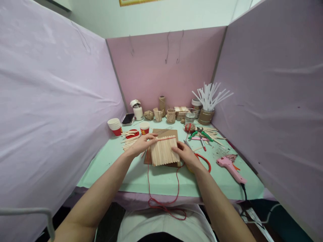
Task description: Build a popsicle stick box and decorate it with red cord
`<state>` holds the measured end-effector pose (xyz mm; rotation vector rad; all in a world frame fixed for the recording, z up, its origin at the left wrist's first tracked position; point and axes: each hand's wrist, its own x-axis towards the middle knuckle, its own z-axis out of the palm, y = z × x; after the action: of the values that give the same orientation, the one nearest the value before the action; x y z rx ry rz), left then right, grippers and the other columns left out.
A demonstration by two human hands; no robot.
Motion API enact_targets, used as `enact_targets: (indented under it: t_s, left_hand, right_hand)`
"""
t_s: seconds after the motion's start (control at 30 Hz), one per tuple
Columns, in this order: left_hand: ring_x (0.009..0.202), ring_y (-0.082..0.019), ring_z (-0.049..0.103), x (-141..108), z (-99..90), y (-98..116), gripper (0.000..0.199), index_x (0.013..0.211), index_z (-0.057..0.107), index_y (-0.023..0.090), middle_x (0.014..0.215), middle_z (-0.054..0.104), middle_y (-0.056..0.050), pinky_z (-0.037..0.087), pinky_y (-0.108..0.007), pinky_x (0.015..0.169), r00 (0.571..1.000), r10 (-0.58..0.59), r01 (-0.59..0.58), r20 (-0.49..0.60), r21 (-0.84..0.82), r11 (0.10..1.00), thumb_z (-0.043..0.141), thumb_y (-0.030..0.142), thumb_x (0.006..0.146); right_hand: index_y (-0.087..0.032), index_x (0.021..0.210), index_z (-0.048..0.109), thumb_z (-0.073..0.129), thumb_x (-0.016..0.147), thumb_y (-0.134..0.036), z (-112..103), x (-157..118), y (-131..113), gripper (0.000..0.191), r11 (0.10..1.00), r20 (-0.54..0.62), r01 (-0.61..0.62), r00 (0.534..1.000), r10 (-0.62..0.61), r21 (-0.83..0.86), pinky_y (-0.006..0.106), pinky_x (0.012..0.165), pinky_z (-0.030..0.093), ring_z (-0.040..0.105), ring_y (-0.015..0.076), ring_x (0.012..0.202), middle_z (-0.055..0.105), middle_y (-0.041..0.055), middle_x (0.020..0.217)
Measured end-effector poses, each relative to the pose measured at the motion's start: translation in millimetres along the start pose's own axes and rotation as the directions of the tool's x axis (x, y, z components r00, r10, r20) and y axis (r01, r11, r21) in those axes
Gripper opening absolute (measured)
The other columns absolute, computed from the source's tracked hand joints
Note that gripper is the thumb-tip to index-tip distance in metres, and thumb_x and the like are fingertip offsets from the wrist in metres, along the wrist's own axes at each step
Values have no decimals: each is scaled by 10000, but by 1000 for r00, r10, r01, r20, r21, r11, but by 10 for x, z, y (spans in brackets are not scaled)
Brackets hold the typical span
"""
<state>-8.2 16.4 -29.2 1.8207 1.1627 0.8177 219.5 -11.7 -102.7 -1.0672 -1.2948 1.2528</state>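
Note:
A panel of flat wooden sticks (164, 153) is held between both hands above a brown cardboard piece (164, 132). Red yarn (178, 183) crosses the panel's upper part and hangs down over the table edge, with loops on the person's lap. My left hand (145, 143) grips the panel's upper left corner, fingers on the top edge and thumb in front. At the right edge my right hand (185, 153) holds the panel, thumb on its face and fingers behind. Red-handled scissors (205, 161) lie beside my right hand, partly hidden by it.
A pink glue gun (232, 169) with a black cord lies at the right. Green-handled pliers (200, 134), a red yarn ball (189, 127) and loose sticks (130, 143) lie behind the hands. Paper cups (114, 126), jars and a pot of white sticks (206, 116) stand further back.

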Motion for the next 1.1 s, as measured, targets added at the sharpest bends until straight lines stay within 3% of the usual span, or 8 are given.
enact_targets:
  t_s: [0.4,0.7,0.9,1.0,1.1]
  left_hand:
    - [1292,-308,455,-49,-19,31,298,866,742,223,1345,579,-64,301,-451,1103,1000,-3,4,5,-37,999,577,469,832]
    - [1332,-307,416,-38,-102,-74,304,928,742,231,1382,550,-62,287,-449,1122,991,36,-16,133,-144,989,630,485,804]
    - [1305,-326,443,10,-135,37,339,1018,733,259,1355,578,-51,304,-468,1109,988,0,4,152,-29,1000,656,485,777]
    - [1260,-335,483,75,-42,154,307,950,751,256,1304,615,-52,341,-448,1081,995,15,-19,97,36,999,681,480,751]
    - [1194,-330,533,135,50,236,265,854,761,241,1270,634,-62,395,-422,1025,992,60,-73,109,111,991,684,471,748]
  right_hand:
    - [-206,1170,616,694,743,-442,-13,23,59,494,1000,-9,-1,1000,1,-16,388,905,490,623,250,1061,686,76,1154]
    - [-221,1155,615,690,747,-438,-22,21,56,469,1000,3,-1,1000,1,-13,386,913,493,617,247,1084,683,67,1162]
    - [-209,1140,614,687,748,-423,1,7,16,452,1000,1,14,1000,-14,1,390,921,490,621,242,1076,685,73,1154]
    - [-201,1138,613,693,740,-422,19,-9,-17,461,1000,2,28,1000,-28,13,396,931,485,617,245,1085,679,79,1168]
    - [-187,1151,601,695,741,-423,26,-31,-42,482,999,-3,44,999,-44,12,397,939,479,609,247,1094,672,93,1176]
